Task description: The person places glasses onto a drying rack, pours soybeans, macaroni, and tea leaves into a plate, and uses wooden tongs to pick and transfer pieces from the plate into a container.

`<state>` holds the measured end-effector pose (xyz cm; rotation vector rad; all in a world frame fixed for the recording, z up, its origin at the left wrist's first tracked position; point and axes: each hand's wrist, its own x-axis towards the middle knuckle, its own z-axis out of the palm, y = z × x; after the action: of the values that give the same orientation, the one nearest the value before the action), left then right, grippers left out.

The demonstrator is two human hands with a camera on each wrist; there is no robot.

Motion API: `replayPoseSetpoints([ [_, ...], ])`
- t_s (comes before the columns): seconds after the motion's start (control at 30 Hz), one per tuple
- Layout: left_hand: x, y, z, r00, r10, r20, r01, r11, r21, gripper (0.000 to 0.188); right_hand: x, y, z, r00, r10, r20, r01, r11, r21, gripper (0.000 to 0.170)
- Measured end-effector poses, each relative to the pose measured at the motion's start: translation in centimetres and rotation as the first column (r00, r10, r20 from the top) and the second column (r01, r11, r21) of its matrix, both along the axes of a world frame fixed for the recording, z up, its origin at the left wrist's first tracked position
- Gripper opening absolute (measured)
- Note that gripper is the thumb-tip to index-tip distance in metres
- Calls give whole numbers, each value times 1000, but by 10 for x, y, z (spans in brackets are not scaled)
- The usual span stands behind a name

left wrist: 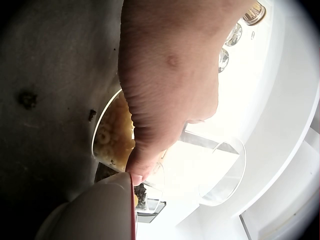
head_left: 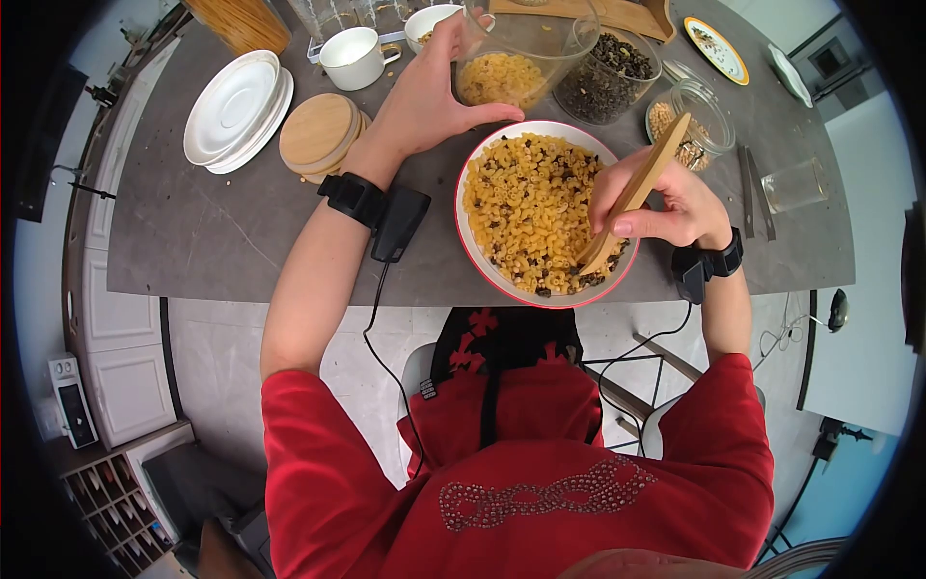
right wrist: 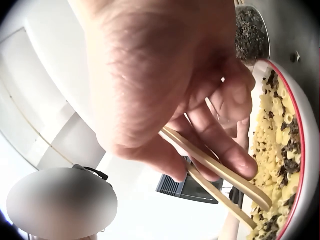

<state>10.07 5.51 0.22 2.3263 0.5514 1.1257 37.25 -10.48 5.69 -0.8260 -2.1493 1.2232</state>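
A white bowl with a red rim (head_left: 461,236) stands at the table's front edge, filled with small yellow pasta (head_left: 531,207) mixed with dark bits. My right hand (head_left: 666,198) pinches wooden tongs (head_left: 641,183) between thumb and fingers. The tong tips reach into the mix at the bowl's near right side; both arms of the tongs (right wrist: 225,175) show in the right wrist view. Behind the bowl, my left hand (head_left: 434,101) grips a clear glass jar (head_left: 550,43) holding more yellow pasta. Its thumb lies close to the bowl's rim in the left wrist view.
Right of the pasta jar stand a jar of dark bits (head_left: 608,82) and an open glass jar (head_left: 712,116) of pale grains. Metal tongs (head_left: 757,193) and a glass (head_left: 796,185) lie farther right. Stacked plates (head_left: 231,111), wooden lids (head_left: 318,133) and a white cup (head_left: 352,60) are on the left.
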Motion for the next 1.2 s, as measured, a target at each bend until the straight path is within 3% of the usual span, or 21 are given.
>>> replayPoseSetpoints([
  [0.07,0,0,0,1000,2,-7,-2,1000,9,108,-2,1,-3,993,67,-98,-65,998,22,14],
  [0.17,0,0,0,1000,-1,-6,1,1000,-2,108,-5,2,-2,988,122,-99,-121,993,16,15],
  [0.4,0,-1,1,1000,-2,-4,2,1000,-9,109,-6,2,1,989,139,-57,-138,990,13,15],
  [0.57,0,0,0,1000,-7,4,7,1000,-11,109,-5,2,0,984,107,-142,-97,993,71,17],
  [1.2,0,-1,2,1000,5,-3,-5,1000,20,105,-5,0,1,993,121,-13,-121,992,-40,13],
])
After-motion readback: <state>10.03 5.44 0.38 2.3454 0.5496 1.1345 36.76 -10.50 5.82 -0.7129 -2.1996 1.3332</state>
